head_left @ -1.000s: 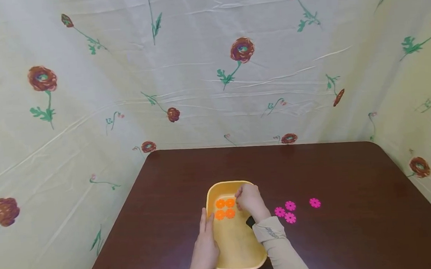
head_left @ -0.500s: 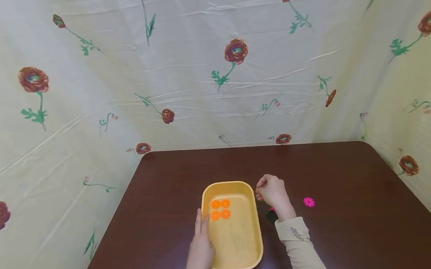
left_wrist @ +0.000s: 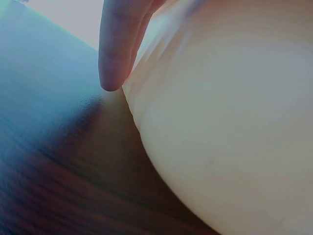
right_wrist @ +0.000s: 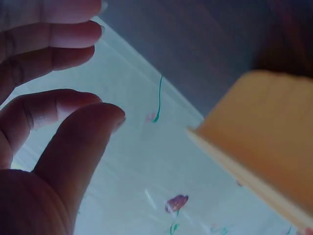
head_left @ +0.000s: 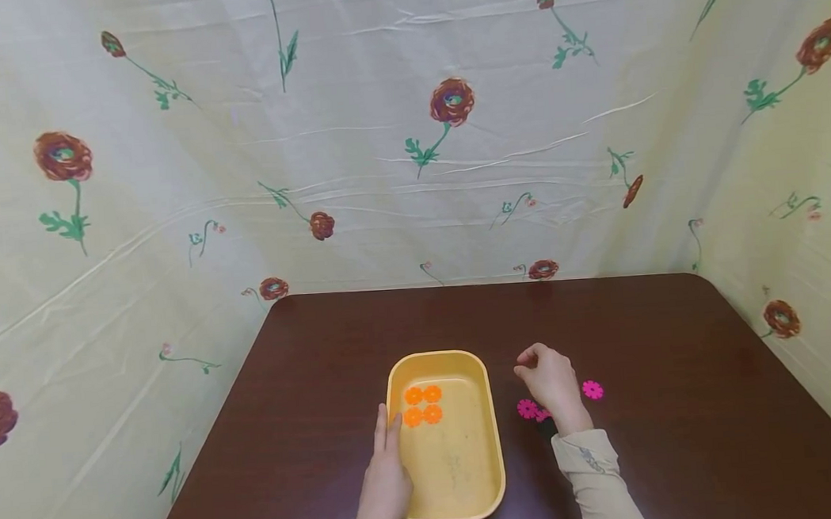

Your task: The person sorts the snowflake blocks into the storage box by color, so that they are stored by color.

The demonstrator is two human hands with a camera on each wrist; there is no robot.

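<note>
**Right hand leaves the tray for the pink discs**

Since a second ago the right hand has swung out of the yellow tray and now hovers over the dark table, above the pink flower discs to the tray's right. Its fingers are loosely curled; the right wrist view shows thumb and forefinger close together with nothing between them, so it holds nothing.

Furthest left, the left hand has not shifted: it lies flat against the tray's left wall with straight fingers, and the left wrist view shows a fingertip pressed to the pale plastic side. Just right of those fingertips, four orange flower discs lie in a square in the far end of the tray; the near part of its floor is bare. Right again, outside the tray, two pink discs peek out from under the right hand's heel, partly hidden by it, and a lone pink disc lies just beyond the hand's right side. A beige sleeve covers that forearm.

No readable brand or writing shows anywhere. A cream cloth backdrop printed with red roses surrounds the table on three sides.
</note>
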